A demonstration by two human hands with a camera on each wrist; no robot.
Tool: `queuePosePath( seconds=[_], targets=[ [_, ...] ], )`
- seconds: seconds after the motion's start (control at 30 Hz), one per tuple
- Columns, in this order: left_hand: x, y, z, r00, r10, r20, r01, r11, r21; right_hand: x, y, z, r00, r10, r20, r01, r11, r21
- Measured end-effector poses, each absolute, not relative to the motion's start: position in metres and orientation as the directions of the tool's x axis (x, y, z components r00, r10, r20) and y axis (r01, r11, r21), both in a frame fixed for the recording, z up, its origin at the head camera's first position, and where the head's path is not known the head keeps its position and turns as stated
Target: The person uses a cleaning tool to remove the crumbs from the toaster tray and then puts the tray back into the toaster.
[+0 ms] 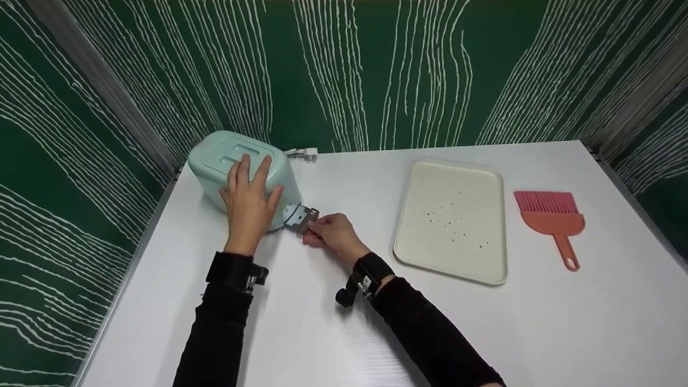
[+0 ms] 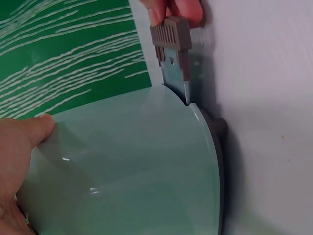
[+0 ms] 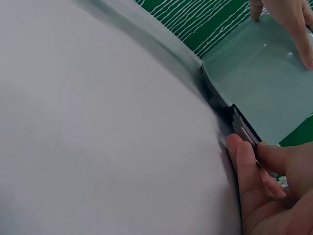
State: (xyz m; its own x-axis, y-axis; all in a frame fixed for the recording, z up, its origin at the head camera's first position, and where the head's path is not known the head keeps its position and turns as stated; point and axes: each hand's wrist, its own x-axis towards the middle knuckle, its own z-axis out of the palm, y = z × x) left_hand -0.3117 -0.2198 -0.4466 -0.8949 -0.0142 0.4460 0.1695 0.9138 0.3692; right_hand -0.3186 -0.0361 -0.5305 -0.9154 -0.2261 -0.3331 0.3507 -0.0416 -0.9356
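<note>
A mint-green toaster [image 1: 290,183] stands at the back left of the white table. My left hand [image 1: 250,207] rests on it with fingers spread over its top edge and near side; in the left wrist view the thumb [image 2: 39,128] lies along the shell. From the toaster's end, low by the table, a crumb tray [image 1: 302,217] with a grey-brown ribbed handle [image 2: 171,34] sticks partway out of its slot. My right hand [image 1: 336,234] pinches that handle between thumb and fingers, also seen in the right wrist view. The tray's inner part is hidden inside the toaster.
A cream rectangular tray [image 1: 430,242] with dark crumbs scattered on it lies right of the middle. Farther right is a small coral dustpan [image 1: 553,221] with a pink brush [image 1: 546,201]. A white plug [image 1: 309,154] lies behind the toaster, near the green wall [image 1: 376,80].
</note>
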Motion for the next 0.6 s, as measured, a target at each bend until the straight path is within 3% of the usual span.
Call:
queuePosePath(
  seconds=[0.23,0.6],
  targets=[
    [-0.313,-0.219,-0.448,-0.89,-0.014,0.455,0.165,0.921,0.352,-0.324,-0.048,-0.531,-0.93,-0.227,-0.291,0.28,0.078,-0.957],
    [-0.313,-0.22,-0.449,-0.89,-0.021,0.455,0.156,0.924,0.348,-0.329,-0.067,-0.532,-0.942,-0.22,-0.254,0.228,0.138,-0.964]
  ],
)
